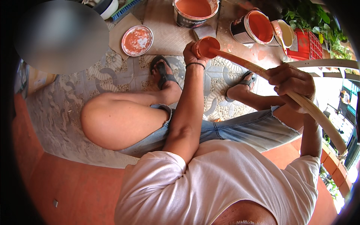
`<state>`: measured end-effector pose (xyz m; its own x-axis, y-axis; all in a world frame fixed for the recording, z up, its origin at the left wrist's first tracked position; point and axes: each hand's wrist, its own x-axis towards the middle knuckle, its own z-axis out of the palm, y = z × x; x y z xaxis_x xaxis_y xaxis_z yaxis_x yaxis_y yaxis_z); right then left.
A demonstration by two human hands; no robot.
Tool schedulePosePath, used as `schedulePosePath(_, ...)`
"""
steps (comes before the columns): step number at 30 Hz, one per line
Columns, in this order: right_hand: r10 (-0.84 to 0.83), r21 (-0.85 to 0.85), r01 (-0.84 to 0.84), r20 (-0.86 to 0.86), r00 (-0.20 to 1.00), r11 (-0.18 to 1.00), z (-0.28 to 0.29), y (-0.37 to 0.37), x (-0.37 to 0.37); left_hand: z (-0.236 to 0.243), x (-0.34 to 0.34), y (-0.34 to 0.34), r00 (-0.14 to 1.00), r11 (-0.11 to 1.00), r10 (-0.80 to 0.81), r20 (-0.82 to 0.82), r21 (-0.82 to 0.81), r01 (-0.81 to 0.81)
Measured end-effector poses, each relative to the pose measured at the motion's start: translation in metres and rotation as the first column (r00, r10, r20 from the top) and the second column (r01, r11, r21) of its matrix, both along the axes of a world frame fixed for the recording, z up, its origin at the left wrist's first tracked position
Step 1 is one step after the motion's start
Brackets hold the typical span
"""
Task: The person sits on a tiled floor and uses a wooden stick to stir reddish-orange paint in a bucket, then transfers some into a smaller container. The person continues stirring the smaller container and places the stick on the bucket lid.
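Observation:
My left hand (191,54) is wrapped round a small cup (205,42) smeared and coated inside with orange-red paint. In my right hand (291,84), closed about its middle, is a long wooden stick (324,125). Its far end, stained orange, reaches into the cup. Beyond the cup stands a large dark bucket (189,21) of orange paint. A second bucket (242,30), tilted toward me in view, is coated with the same orange inside. Whether paint lies in the bottom of the cup is hard to make out.
A paint-smeared round lid (137,41) lies on cardboard (159,35) at the far left. Far right are a cream-lined container (287,33), a red crate (305,47) and green plants (311,17). A blue brush (125,8) lies at the back. Patterned tiles (112,77) surround my feet.

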<state>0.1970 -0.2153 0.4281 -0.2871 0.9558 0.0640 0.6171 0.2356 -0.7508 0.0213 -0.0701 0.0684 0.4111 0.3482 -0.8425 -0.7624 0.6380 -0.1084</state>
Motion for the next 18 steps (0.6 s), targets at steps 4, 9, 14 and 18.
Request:
schedulePosePath(4,0.098,-0.023,-0.099,-0.038,0.994,0.995,0.007,-0.002,0.020,-0.007,-0.005,0.002,0.999,1.000,-0.003,0.034,0.022,0.002)
schedulePosePath(9,0.039,-0.006,-0.039,-0.072,0.997,0.999,0.018,-0.005,0.023,-0.001,-0.002,0.001,1.000,1.000,0.002,-0.001,0.021,-0.002)
schedulePosePath(14,-0.157,0.051,0.167,-0.162,0.974,0.985,0.016,-0.019,0.029,0.001,-0.006,0.001,1.000,0.999,0.000,0.029,0.054,-0.002)
schedulePosePath(18,-0.379,0.026,0.395,-0.231,0.896,0.918,-0.009,-0.030,0.017,-0.010,-0.001,0.001,0.999,0.998,0.001,0.054,0.069,-0.005)
